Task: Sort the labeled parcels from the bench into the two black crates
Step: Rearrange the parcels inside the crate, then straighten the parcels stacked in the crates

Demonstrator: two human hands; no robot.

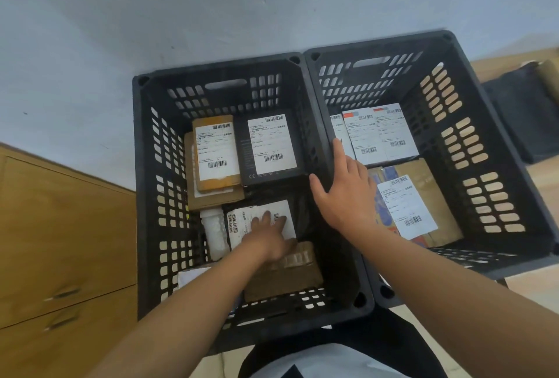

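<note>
Two hands: both bare, one inside a crate and one on the crates' rims.
Left hand (269, 235): released, fingers straight and close together, laid flat on the white label of a black plastic-bag parcel (239, 222); it grasps nothing.
Right hand (344, 193): released, fingers spread, palm resting where the two crates' rims meet; the forefinger lies along the rim, the thumb on the left crate's side.
Crates: two, side by side with long rims touching: the left black slotted plastic crate (217, 67) and the right black slotted plastic crate (381, 42).
Left crate, seven things in view:
- an orange padded envelope (216, 151) lying on a flat brown carton (211, 200) at the far-left corner
- a black box (272, 144) at the far-right corner
- the bag parcel in the middle
- a white foam-wrapped packet (214, 232) just beside it
- a brown cardboard box (287, 281) at the near edge
- a white item (190, 276) at the near-left corner
Right crate, four white labels in view: three overlap along the far edge (361, 135); one sits on a brown parcel with blue print (438, 196) nearer the near edge.
Writing: "CE" on the black box; barcodes on every label; the small print is too blurred to read.
Surroundings: a wooden cabinet (60, 226) left of the crates.
</note>
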